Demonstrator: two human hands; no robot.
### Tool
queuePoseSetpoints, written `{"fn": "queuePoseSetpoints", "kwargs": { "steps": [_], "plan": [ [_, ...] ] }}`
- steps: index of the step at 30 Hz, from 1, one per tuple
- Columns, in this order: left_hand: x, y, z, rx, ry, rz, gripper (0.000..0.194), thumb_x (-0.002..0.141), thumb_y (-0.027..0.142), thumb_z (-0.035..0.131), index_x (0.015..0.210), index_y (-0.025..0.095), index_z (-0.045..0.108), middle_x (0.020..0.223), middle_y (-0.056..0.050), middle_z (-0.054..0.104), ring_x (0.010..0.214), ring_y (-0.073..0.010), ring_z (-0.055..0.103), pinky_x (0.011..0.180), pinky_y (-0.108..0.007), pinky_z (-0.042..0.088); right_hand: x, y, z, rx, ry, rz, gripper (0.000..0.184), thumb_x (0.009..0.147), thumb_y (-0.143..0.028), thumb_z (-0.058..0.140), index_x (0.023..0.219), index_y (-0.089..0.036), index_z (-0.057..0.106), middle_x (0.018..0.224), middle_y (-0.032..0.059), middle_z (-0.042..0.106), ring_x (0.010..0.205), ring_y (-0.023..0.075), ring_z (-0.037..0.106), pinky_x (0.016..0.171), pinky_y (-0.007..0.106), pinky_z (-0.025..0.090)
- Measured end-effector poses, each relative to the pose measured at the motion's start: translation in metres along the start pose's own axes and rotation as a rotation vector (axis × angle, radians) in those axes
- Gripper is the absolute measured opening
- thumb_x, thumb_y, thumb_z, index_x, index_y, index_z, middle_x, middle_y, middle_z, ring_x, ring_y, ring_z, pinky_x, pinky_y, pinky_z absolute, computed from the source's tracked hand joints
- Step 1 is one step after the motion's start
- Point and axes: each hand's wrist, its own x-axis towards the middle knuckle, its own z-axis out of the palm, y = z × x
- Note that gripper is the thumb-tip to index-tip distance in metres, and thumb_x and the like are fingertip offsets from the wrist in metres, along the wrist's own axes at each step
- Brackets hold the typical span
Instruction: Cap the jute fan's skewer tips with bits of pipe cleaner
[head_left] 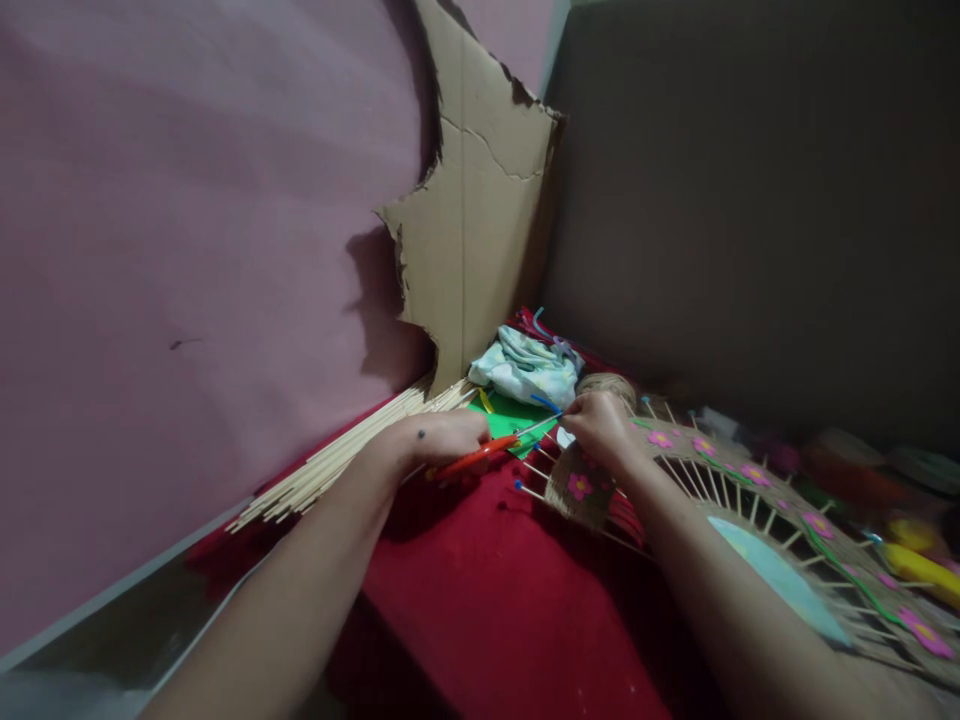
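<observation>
My left hand (457,438) is closed around the orange handles of a pair of scissors (484,456). Their blades point right and reach up to the fingertips of my right hand (600,428). That hand is closed in a pinch on a thin blue strip (546,403), which sticks out to the left by the blade tips. Just below my right hand stands a woven twine piece (577,488) with a pink flower and blue-tipped sticks. A green sheet (517,420) lies behind the scissors.
A bundle of thin wooden sticks (330,460) lies along the pink wall. Torn cardboard (487,200) leans in the corner behind a pale patterned cloth (529,365) and a twine roll (606,386). A large flower-decorated woven piece (757,475) fills the right side. Red cloth (480,600) covers the surface.
</observation>
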Motion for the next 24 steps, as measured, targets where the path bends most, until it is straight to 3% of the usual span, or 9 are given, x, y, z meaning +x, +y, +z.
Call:
{"fn": "queuePoseSetpoints", "kwargs": {
  "steps": [3,10,14,20,24],
  "plan": [
    [0.006,-0.002,-0.004,-0.066,-0.041,0.003,0.016,0.059,0.016,0.048,0.062,0.015,0.064,0.051,-0.002,0.059,0.039,-0.0122,0.047,0.041,-0.024,0.037,0.000,0.000,0.000,-0.021,0.000,0.005,0.024,0.069,-0.017,0.053,0.080,-0.015,0.075,0.074,0.0111,0.070,0.068,0.0184,0.064,0.058,0.023,0.037],
    [0.014,0.001,-0.018,-0.015,-0.049,0.183,0.018,0.063,0.022,0.057,0.048,0.014,0.062,0.041,0.000,0.052,0.040,-0.0091,0.043,0.039,-0.020,0.032,-0.001,0.000,0.002,-0.040,0.015,-0.016,0.026,0.069,-0.017,0.052,0.080,-0.017,0.075,0.074,0.0109,0.070,0.068,0.0182,0.064,0.058,0.023,0.036],
    [0.020,-0.004,-0.024,0.000,-0.054,0.228,0.019,0.065,0.026,0.060,0.050,0.014,0.063,0.040,0.002,0.049,0.040,-0.0084,0.040,0.039,-0.021,0.030,-0.001,0.000,0.001,-0.054,0.014,-0.024,0.026,0.069,-0.016,0.052,0.079,-0.016,0.075,0.074,0.0116,0.070,0.067,0.0181,0.063,0.057,0.023,0.035],
    [0.030,-0.019,-0.024,-0.035,-0.166,0.312,0.025,0.070,0.032,0.059,0.054,0.013,0.063,0.044,0.001,0.052,0.042,-0.0096,0.043,0.043,-0.022,0.034,-0.001,0.000,0.001,-0.066,0.009,-0.029,0.024,0.069,-0.016,0.052,0.077,-0.017,0.076,0.075,0.0113,0.070,0.068,0.0186,0.063,0.057,0.024,0.035],
    [0.029,-0.019,-0.020,-0.021,-0.112,0.294,0.029,0.070,0.032,0.061,0.049,0.014,0.055,0.042,0.001,0.049,0.039,-0.0094,0.040,0.040,-0.024,0.028,0.000,0.000,0.002,-0.062,0.015,-0.032,0.024,0.069,-0.015,0.053,0.077,-0.016,0.075,0.075,0.0125,0.070,0.069,0.0191,0.064,0.059,0.024,0.037]
  ]
}}
